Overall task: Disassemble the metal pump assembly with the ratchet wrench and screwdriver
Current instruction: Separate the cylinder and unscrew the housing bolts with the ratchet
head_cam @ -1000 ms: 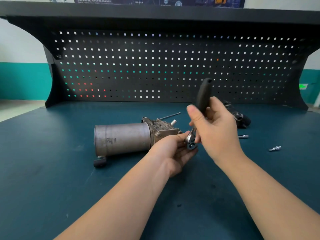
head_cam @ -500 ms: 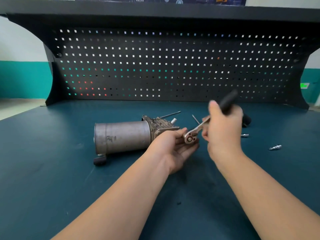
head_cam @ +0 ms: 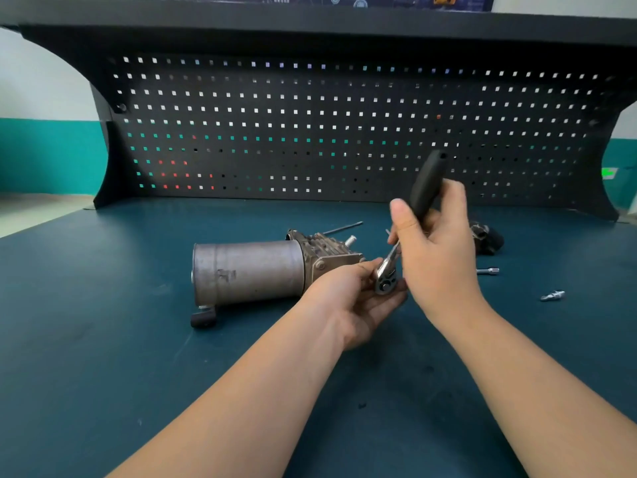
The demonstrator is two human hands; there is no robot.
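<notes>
Pump assembly (head_cam: 275,270), a grey metal cylinder joined to a ribbed cast housing, is seen lying on its side near the middle of a dark teal workbench (head_cam: 86,339), with the housing end pointed toward the right. A small black foot is visible beneath the cylinder's left end.

A ratchet wrench (head_cam: 410,229) is held in the right hand (head_cam: 434,257): its black handle is gripped by curled fingers and thumb and is tilted up and away, toward the pegboard, while its shiny metal head is angled down and to the left. The right forearm is extended in from the lower right corner.

The left hand (head_cam: 355,298) is placed at the housing end of the pump, palm turned partly upward, with the wrench head pinched between thumb and fingertips. What lies under the head cannot be made out. The left forearm is stretched in from the bottom centre.

Behind the pump, a thin metal rod (head_cam: 343,228) is laid on the bench. To the right of the hands, a dark pump part (head_cam: 487,239), a small bolt (head_cam: 488,270) and a short silver fitting (head_cam: 552,295) are spread well apart.

The back edge of the bench is closed off by a black perforated pegboard (head_cam: 344,125) beneath an overhanging shelf. Broad open bench surface is left in front of the pump and on the left side.
</notes>
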